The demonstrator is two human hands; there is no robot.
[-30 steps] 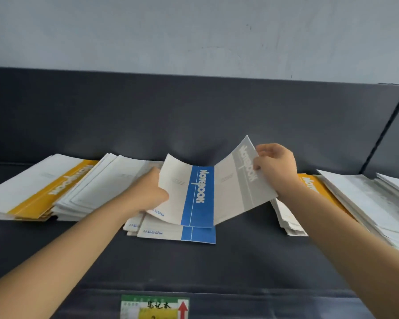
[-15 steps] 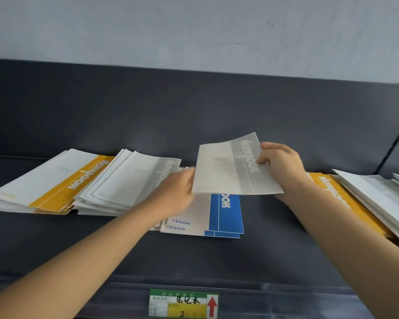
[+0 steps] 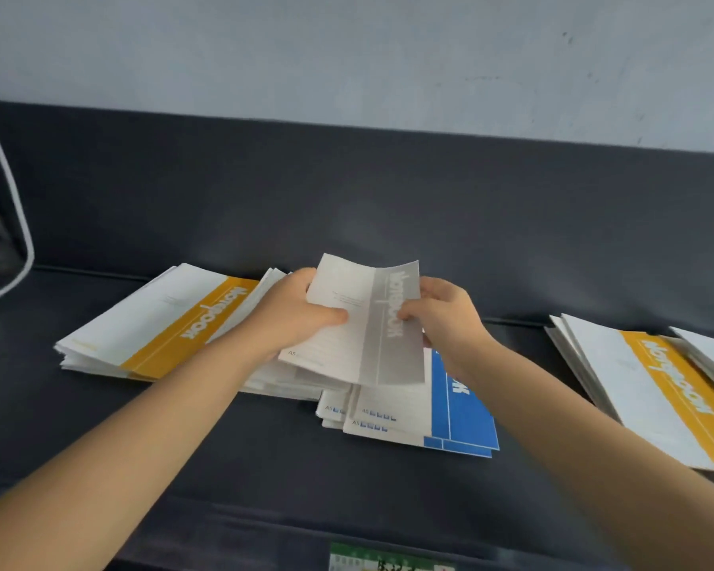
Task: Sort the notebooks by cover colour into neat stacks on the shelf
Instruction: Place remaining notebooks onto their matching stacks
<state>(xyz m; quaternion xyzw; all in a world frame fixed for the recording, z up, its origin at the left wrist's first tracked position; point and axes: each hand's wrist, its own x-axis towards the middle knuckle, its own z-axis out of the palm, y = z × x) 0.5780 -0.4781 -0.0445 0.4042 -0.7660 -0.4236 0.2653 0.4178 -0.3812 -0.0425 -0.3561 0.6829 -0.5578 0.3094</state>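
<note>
Both hands hold one grey-striped notebook (image 3: 359,323) above the middle of the dark shelf (image 3: 264,455). My left hand (image 3: 293,315) grips its left edge, thumb on the cover. My right hand (image 3: 442,319) pinches its right edge over the grey stripe. Under it lies a grey-striped stack (image 3: 281,377), mostly hidden by my left arm and the held notebook. A blue-striped stack (image 3: 442,418) lies just right of that. A yellow-striped stack (image 3: 161,323) lies at the left.
A mixed pile topped by a yellow-striped notebook (image 3: 652,393) lies at the right, running off the frame edge. A white-rimmed object (image 3: 5,224) stands at the far left. A green label (image 3: 388,562) sits on the shelf's front edge. The dark back panel (image 3: 347,191) rises behind.
The grey-striped notebook has moved left, from above the blue stack to over the grey stack. My left hand, which had let go of the blue notebook, now grips the grey one too.
</note>
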